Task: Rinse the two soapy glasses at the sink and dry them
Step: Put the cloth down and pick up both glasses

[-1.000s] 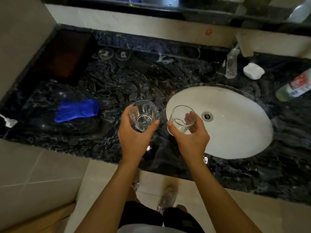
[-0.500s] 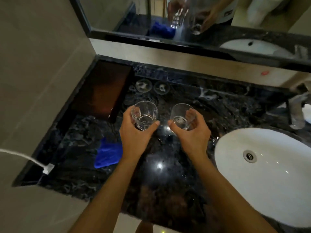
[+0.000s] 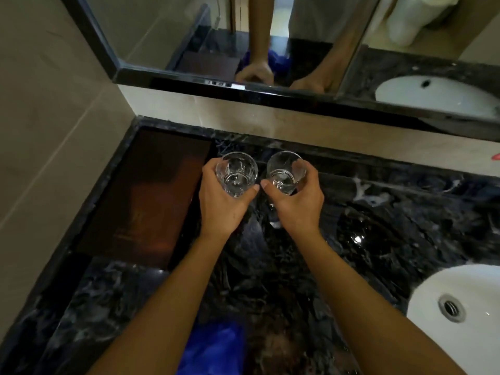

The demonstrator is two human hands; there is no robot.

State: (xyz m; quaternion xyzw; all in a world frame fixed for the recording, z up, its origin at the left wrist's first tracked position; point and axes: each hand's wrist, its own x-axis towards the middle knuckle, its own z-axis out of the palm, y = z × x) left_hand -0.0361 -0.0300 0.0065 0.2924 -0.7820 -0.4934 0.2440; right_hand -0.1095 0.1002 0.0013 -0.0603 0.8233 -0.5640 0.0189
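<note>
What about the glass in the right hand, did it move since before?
Yes. The right hand carried its glass away from the sink, leftward and toward the backsplash, and it is now over the dark counter.

Toward 12 o'clock on the surface [image 3: 378,212], near its back edge: left glass [image 3: 236,173] in the left hand [image 3: 221,204], right glass [image 3: 285,173] in the right hand [image 3: 297,207], side by side, just apart. Standing on the surface or held above it: not clear. At 9 o'clock of the glasses, a flat tray [image 3: 146,196] along the left wall. At 6 o'clock, between the forearms, a cloth [image 3: 213,347] on the surface. At 4 o'clock, the sink [image 3: 473,282] set into the surface, drain [image 3: 451,307] in it. Behind all, at 12, a mirror [image 3: 189,36] on the back wall.
</note>
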